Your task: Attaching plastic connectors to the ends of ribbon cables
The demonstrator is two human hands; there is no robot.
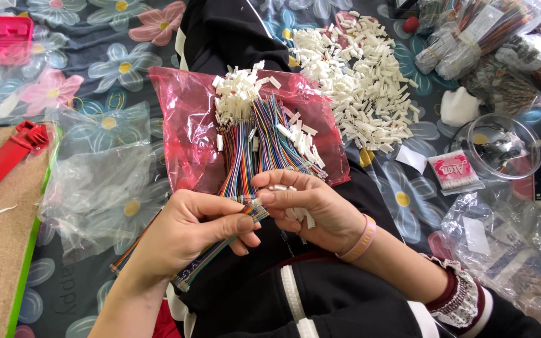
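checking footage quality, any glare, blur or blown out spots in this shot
Head view: even daylight, hands sharp; the right hand and left hand cast soft shadows; glare on the clear plastic bags; top-right corner overexposed; slight wide-angle bend at edges.

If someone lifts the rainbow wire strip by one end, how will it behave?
The rainbow wire strip probably flops: it already bends across the lap below the left hand. It is thin and flat, so likely light. Its free end may swing.

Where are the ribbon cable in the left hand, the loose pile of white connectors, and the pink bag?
ribbon cable (211,256), head view, striped length below the left hand
pile of white connectors (361,81), head view, middle of the heap
pink bag (186,134), head view, bare left part
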